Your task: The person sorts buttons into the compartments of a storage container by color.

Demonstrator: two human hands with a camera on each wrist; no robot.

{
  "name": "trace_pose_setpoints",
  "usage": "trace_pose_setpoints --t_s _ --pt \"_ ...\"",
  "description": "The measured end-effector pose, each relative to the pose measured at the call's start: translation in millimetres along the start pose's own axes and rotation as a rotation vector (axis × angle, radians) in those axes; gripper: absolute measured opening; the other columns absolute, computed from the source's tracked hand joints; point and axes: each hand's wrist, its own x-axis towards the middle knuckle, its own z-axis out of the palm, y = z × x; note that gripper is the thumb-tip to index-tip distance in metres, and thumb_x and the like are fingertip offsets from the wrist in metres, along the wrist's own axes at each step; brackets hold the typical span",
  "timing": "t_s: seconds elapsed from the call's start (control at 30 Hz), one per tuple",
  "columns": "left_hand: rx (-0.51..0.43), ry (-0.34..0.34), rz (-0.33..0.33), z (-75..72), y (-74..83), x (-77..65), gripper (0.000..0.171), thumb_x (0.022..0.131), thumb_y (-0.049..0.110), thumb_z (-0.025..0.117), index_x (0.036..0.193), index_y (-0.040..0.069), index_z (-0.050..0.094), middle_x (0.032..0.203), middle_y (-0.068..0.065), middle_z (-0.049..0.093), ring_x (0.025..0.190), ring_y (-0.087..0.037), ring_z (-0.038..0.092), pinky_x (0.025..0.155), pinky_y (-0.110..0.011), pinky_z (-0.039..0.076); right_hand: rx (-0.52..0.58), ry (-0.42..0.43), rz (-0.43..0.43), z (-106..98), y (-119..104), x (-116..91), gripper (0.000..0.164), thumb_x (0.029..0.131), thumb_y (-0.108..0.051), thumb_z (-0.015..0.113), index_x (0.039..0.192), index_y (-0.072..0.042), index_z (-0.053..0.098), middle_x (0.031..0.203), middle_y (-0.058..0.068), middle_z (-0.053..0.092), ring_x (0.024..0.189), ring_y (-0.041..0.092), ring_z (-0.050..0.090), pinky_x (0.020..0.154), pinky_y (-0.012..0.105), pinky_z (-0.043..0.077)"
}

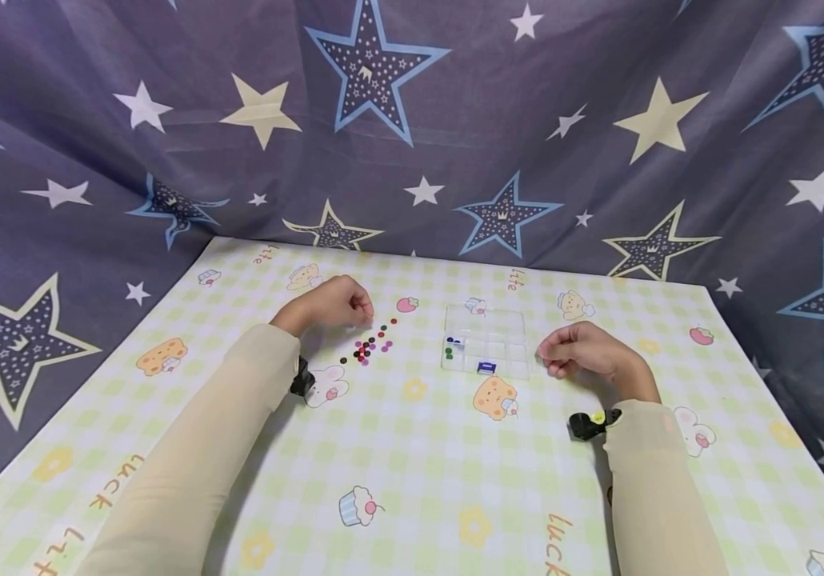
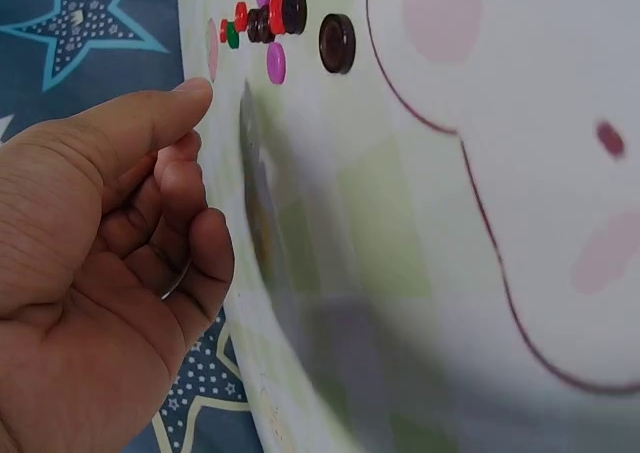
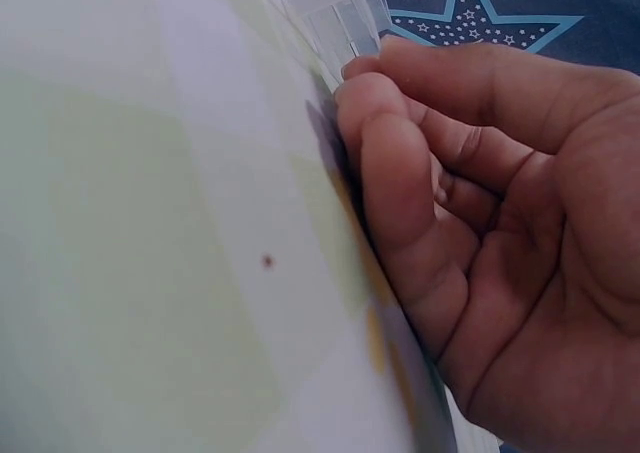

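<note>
A heap of small round beads (image 1: 372, 346), red, dark brown, purple and green, lies on the checked tablecloth (image 1: 412, 480). My left hand (image 1: 333, 306) rests just left of it with fingers loosely curled and nothing visible in them. In the left wrist view the beads (image 2: 285, 13) lie beyond the thumb of the left hand (image 2: 120, 253). A clear compartment box (image 1: 486, 342) holds a few green, dark and blue pieces. My right hand (image 1: 581, 354) rests on the cloth at its right side, loosely curled and empty. In the right wrist view the right hand (image 3: 480, 223) lies by the box's corner (image 3: 335, 13).
A star-patterned blue curtain (image 1: 412, 120) hangs behind and around the table. Black wrist straps (image 1: 592, 422) sit on both beige sleeves. The cloth carries cartoon prints and nothing else stands on it.
</note>
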Motion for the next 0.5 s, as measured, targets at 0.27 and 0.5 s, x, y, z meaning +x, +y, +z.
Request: trace_pose_setpoints --t_s 0.27,0.5 --pt "-0.004 -0.022 0.041 3.6 5.9 11.2 0.012 0.091 0.001 0.066 0.091 0.006 0.077 0.079 -0.002 0.068 0.070 -0.015 0.053 0.068 -0.030 0.045 -0.007 0.002 -0.008 -2 -1 2 0.025 0.101 -0.010 0.064 0.110 0.013 0.067 0.085 0.014 0.071 0.069 0.017 0.065 0.066 0.031 0.057" --pt "0.020 -0.051 0.072 7.6 7.2 15.3 0.010 0.091 0.002 0.068 0.090 0.007 0.078 0.078 -0.001 0.069 0.067 -0.013 0.051 0.068 -0.029 0.043 -0.001 0.001 0.002 -2 2 3 0.026 0.101 -0.010 0.065 0.111 0.013 0.067 0.086 0.014 0.071 0.070 0.016 0.066 0.068 0.031 0.058"
